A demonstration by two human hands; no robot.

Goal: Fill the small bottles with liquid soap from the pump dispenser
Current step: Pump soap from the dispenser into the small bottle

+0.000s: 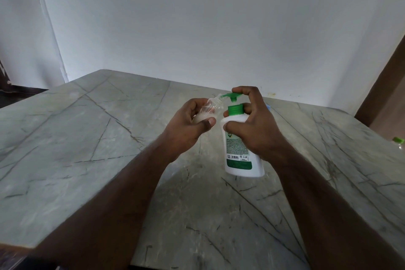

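Observation:
A white pump dispenser (240,155) with a green collar and green pump head stands on the grey marble table (87,138). My right hand (254,125) grips its upper body, with the forefinger on top of the pump head. My left hand (190,125) holds a small clear bottle (211,106) tilted toward the pump, its open mouth right at the green nozzle tip. White soap shows in the lower part of the small bottle, partly hidden by my fingers.
Another bottle with a green cap (398,141) peeks in at the right edge of the table. A small blue thing (267,107) shows behind my right hand. The white wall stands behind the table's far edge; a brown door frame (383,94) rises at right.

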